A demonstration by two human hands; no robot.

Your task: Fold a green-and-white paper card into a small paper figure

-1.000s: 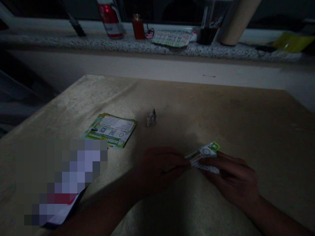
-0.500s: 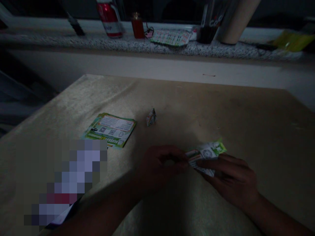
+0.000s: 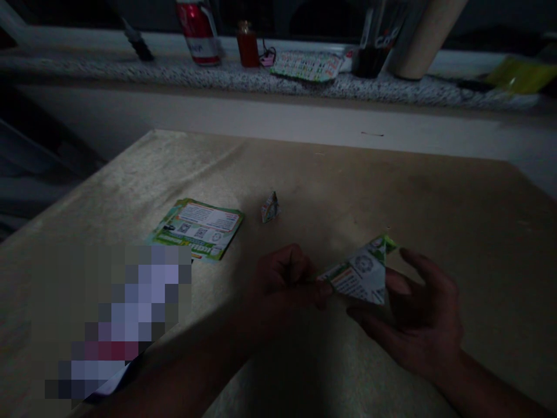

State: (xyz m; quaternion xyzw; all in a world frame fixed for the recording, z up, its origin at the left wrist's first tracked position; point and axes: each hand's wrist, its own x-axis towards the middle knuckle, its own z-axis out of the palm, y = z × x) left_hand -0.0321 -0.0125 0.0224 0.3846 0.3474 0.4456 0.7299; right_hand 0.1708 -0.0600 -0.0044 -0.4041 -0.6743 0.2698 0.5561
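Between my hands is a printed paper leaflet, green and white, folded into a triangle. My left hand pinches its left corner with thumb and bent fingers. Around the right end of the paper, my right hand has its thumb and fingers spread apart; a finger reaches behind the paper, and whether it touches is hard to tell. Beyond my left hand, a small folded paper piece stands upright on the table. A stack of similar green leaflets lies to its left.
A blurred-out, pixelated object lies on the table at the lower left. Along the granite windowsill behind stand a red can, a small red bottle, a glass with dark liquid, a cardboard tube and a yellow packet.
My right hand has loosened from the leaflet, its fingers opening to the right. The left hand now pinches the corner more firmly, and the paper has turned to show its triangular face.
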